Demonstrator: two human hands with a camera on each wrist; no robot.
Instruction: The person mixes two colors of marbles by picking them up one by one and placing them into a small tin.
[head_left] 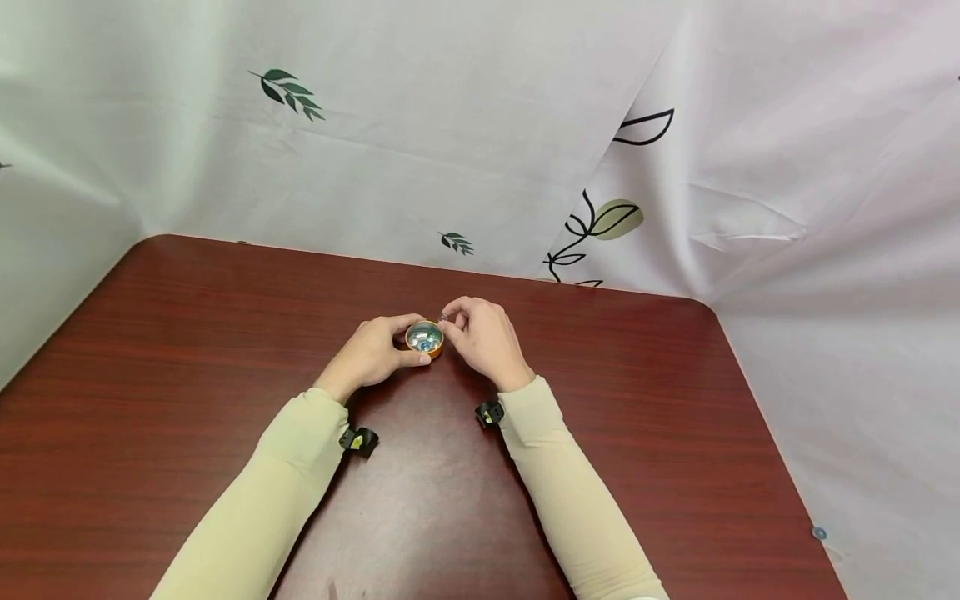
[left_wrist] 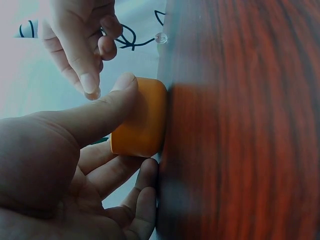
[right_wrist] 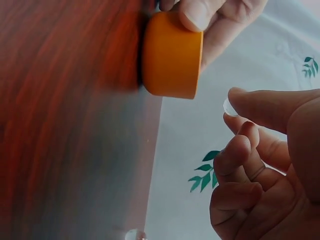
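While the left hand (head_left: 372, 354) grips the orange cup (head_left: 424, 339), the right hand (head_left: 483, 337) pinches a clear bead (right_wrist: 228, 107) — half hidden.

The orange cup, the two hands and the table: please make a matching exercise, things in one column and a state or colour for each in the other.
Things:
1. orange cup
2. left hand
3. right hand
4. table

States:
A. pinches a small clear bead
B. dark red wood grain
C. holds glassy beads inside
D. grips the cup's side

Pairs: 1-C, 2-D, 3-A, 4-B
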